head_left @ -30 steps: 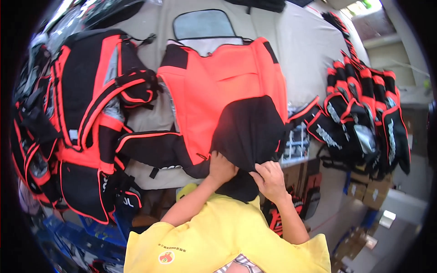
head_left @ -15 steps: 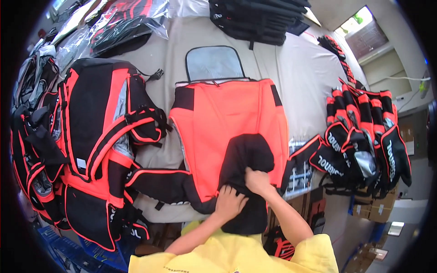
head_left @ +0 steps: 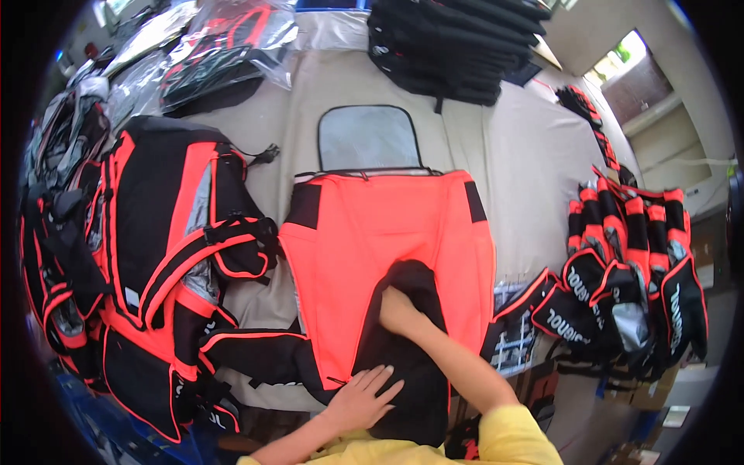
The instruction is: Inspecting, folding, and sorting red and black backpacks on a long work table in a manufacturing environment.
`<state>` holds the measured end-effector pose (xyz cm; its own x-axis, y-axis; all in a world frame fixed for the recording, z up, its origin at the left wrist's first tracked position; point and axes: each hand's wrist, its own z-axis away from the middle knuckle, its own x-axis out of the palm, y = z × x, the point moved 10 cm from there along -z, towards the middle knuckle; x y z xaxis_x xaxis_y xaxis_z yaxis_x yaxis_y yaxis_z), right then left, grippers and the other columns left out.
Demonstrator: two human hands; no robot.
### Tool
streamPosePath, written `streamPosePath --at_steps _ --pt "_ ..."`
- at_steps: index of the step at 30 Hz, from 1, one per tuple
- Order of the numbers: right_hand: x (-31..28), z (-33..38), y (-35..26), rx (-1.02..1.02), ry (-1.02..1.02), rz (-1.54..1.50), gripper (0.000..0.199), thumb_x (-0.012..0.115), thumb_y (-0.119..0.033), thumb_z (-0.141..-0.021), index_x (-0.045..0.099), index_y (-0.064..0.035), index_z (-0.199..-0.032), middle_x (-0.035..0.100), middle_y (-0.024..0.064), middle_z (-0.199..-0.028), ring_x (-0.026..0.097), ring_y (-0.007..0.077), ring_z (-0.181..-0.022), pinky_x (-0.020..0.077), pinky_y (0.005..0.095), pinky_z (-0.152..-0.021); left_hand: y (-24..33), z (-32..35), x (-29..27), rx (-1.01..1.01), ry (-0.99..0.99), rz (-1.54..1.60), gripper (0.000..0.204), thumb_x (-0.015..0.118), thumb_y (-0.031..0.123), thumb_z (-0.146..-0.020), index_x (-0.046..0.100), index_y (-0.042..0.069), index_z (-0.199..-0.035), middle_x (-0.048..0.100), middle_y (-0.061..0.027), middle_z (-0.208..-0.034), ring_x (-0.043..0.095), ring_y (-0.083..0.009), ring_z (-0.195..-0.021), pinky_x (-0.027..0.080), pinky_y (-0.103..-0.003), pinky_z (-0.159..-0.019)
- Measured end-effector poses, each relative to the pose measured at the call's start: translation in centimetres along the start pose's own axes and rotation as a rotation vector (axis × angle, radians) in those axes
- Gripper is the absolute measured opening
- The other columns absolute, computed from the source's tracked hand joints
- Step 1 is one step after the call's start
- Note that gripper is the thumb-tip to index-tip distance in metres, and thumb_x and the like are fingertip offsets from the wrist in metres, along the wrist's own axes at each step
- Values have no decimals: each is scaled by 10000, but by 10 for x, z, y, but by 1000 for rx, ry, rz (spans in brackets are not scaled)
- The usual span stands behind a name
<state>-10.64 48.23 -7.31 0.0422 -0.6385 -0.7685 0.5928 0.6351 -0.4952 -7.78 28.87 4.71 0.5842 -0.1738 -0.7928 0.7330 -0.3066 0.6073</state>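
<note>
A coral-red and black backpack (head_left: 403,221) lies flat on the table in front of me, its light-grey lined lid (head_left: 366,138) folded out at the far end. A black fabric panel (head_left: 411,368) stretches along the near half of the bag. My right hand (head_left: 401,311) is closed at the far part of this panel, pressing or gripping the cloth there; its fingertips are hidden. Nearer to me, my left hand (head_left: 363,399) rests flat on the panel's left edge with its fingers spread, beside a small zip end on the coral fabric.
Finished-looking black and coral backpacks (head_left: 147,232) stand at the left. Several black and coral bag parts (head_left: 635,263) hang together at the right. At the back are a stack of black pieces (head_left: 457,50) and clear plastic-wrapped items (head_left: 229,46). Cardboard boxes (head_left: 655,391) stand on the floor.
My right hand has moved left with the black fabric, which was bunched up and now lies more stretched out. My left hand has opened flatter. The whole view has shifted slightly.
</note>
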Motion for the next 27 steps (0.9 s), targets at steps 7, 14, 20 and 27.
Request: streamPosePath --at_steps 7,14,20,27 --pt "-34 166 -2 21 423 -282 359 682 -109 -1022 638 50 -1341 704 206 -1296 691 337 -1228 564 409 -1014 1 43 17 249 -98 -92 737 571 209 -945 378 185 -1656 387 -223 -1666 420 -361 -1525 381 -457 -1208" --pt "-126 219 77 338 871 -817 242 601 -131 -1103 665 35 -1267 757 114 -1006 742 177 -857 623 335 -803 -71 -15 28 -235 86 513 517 793 287 -847 660 216 -1342 753 -225 -1023 760 -353 -848 574 -462 -723" --pt "-228 240 -16 -207 1106 -1164 510 477 -430 -1148 575 -34 -1454 720 102 -1089 695 260 -986 588 408 -849 -136 -20 23 -872 -59 510 863 589 674 -1003 693 -145 -753 692 -352 -772 703 -557 -800 565 -552 -662" --pt "-271 193 -233 -861 838 -1906 585 335 -506 -1147 386 -193 -1638 734 60 -1206 659 360 -1198 346 465 -1195 -145 16 4 -790 -427 370 748 611 611 -1015 713 -115 -864 680 -329 -748 713 -499 -750 566 -534 -688"
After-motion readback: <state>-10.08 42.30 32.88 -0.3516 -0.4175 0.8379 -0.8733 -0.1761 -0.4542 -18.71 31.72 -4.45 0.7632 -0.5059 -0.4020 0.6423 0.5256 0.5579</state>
